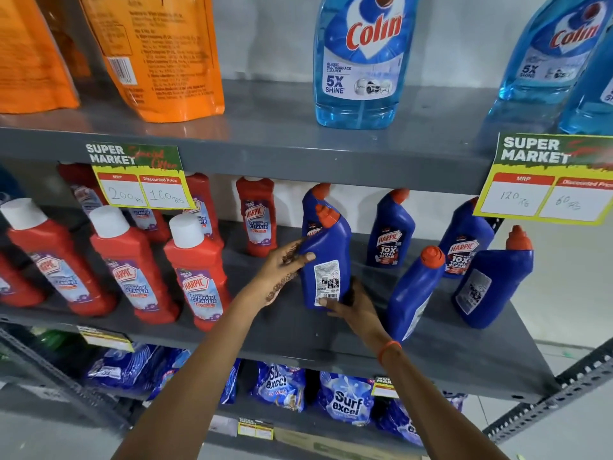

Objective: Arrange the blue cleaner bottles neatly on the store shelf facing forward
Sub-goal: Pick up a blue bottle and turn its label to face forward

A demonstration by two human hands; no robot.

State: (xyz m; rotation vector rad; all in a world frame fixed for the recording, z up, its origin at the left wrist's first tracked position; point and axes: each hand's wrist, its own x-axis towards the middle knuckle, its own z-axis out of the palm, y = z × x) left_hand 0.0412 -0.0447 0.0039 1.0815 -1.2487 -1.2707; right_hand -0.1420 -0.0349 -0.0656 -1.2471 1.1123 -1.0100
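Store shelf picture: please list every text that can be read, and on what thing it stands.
"Colin", "5X SHINE": light blue bottle
"HARPIC", "BATHROOM CLEANER": red bottle
"HARPIC", "10X TOTAL CLEAN": dark blue bottle
"SUPER MARKET", "200", "160": left price tag
"SUPER MARKET", "120", "60": right price tag
"Surf excel": blue bag
Held bottle back label, orange pouch print: too small to read.

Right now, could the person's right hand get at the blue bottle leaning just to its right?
Probably yes, once free: the leaning bottle stands at the shelf front with nothing before it, but the right hand is gripping the held bottle.
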